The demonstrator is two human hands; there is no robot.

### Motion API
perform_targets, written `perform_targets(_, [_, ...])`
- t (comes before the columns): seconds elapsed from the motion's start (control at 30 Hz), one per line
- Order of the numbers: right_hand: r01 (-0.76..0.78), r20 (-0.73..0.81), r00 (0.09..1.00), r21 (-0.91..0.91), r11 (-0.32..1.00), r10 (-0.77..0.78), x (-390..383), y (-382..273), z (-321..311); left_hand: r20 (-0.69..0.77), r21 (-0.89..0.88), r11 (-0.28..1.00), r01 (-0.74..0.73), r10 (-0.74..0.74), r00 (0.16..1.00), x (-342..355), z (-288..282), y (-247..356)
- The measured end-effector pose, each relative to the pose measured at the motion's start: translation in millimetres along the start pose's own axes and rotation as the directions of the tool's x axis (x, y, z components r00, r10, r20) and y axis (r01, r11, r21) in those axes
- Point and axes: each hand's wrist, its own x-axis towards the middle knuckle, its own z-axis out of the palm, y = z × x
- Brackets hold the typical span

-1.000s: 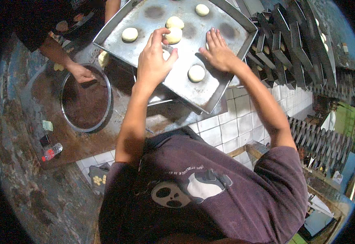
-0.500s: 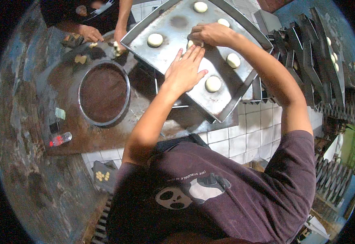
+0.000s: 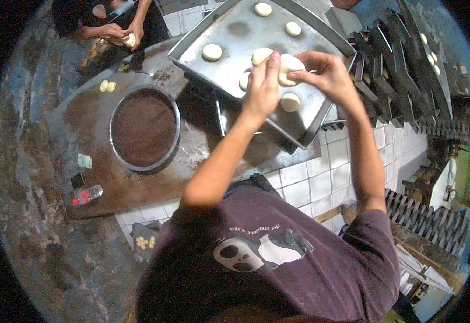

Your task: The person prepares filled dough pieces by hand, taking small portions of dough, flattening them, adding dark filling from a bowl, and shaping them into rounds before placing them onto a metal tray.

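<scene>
A round, pale piece of dough (image 3: 291, 65) is held up over the metal baking tray (image 3: 235, 70), between my two hands. My right hand (image 3: 329, 81) pinches its right side, thumb at the front. My left hand (image 3: 262, 92) has its fingers together against the left side of the dough. Behind my left fingers lies a dough ball (image 3: 261, 56), and another (image 3: 243, 82) is partly hidden by that hand. Further dough balls sit spaced on the tray: one (image 3: 212, 51) at left, one (image 3: 290, 102) near the front, two (image 3: 292, 29) toward the far end.
A round pan of dark brown filling (image 3: 144, 128) stands on the worn table left of the tray. Beside it are two small dough pieces (image 3: 107, 86) and a plastic bottle (image 3: 88, 195). Across the table a co-worker's hands (image 3: 127, 36) hold dough. Stacked trays (image 3: 391, 70) stand at right.
My hands have lifted from pressing at the tray surface and now hold a dough piece above it. The co-worker's hands have come together around dough, away from the table.
</scene>
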Motion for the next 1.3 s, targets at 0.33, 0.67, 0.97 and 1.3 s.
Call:
perform_targets(0.33, [0.328,-0.666,0.740,0.485,0.811,0.098,-6,-119,185,-0.270,-0.021,0.967,-0.253,0.238,0.933,-52,-83,68])
perform_targets(0.67, [0.151,-0.346,0.929,0.671,0.726,0.127,19,-175,234,-0.180,-0.381,0.922,-0.075,0.006,0.984,-95,-204,85])
perform_targets(0.97, [-0.033,-0.080,0.996,0.097,0.995,0.041,-5,-194,275,0.145,0.266,0.948,-0.175,0.140,0.979,-177,-305,5])
perform_targets(1.3, [-0.263,0.130,0.920,-0.496,0.827,0.370,-158,85,504,-0.083,0.884,0.466,0.027,0.100,0.991,-269,-408,6])
